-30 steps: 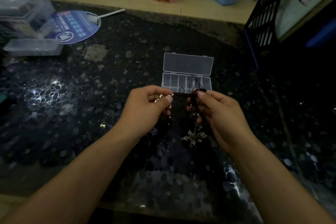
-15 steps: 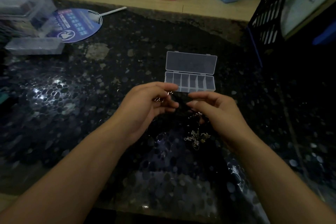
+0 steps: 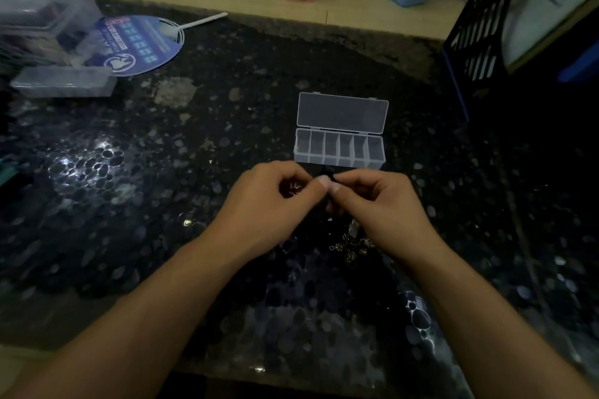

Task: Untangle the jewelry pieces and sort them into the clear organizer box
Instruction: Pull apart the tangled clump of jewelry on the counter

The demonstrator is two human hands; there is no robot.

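1. While the dark speckled counter carries everything, its glare and mottled pattern could hide a small loose piece that slips from the fingers.
2. Beyond the hands, the clear organizer box stands with its lid folded back; its six compartments look unfilled, so I judge sorting has hardly begun.
3. Far left lie a round blue fan and two other clear cases, well apart from the work.
4. Both hands meet just in front of the box: the left hand and the right hand have fingers curled, thumb tips nearly touching.
5. Each grip is pressed tight on a thin dark cord, barely visible between the fingertips; pulling hard here could tighten the knot instead of freeing it.
6. Under the right wrist, a heap of pale chain jewelry rests on the counter and could be dragged along if still linked.
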